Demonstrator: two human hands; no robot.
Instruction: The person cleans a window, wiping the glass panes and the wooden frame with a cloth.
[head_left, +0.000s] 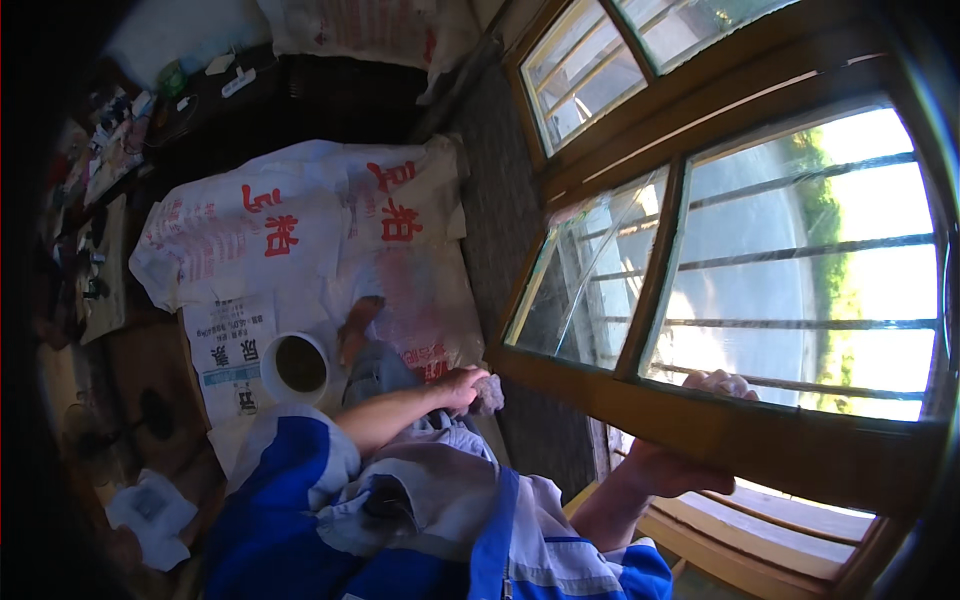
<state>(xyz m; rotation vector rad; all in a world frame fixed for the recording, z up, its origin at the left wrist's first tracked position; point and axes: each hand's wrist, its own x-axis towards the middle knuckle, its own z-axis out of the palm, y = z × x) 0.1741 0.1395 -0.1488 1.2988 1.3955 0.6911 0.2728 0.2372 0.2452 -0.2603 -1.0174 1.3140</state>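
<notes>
Grey rag (489, 396) bunched inside left hand (462, 385) fingers.

A: Left hand (462, 386)?
B: Clutching a greyish rag (489, 396), low beside the wooden window frame (700, 420).
A: Right hand (722, 384)?
B: Fingers curled over the frame's bottom rail, against the glass.
A: Floor?
B: White bucket (296, 366) on printed sacks (300, 225), a bare foot (355, 325) just beside it.
</notes>
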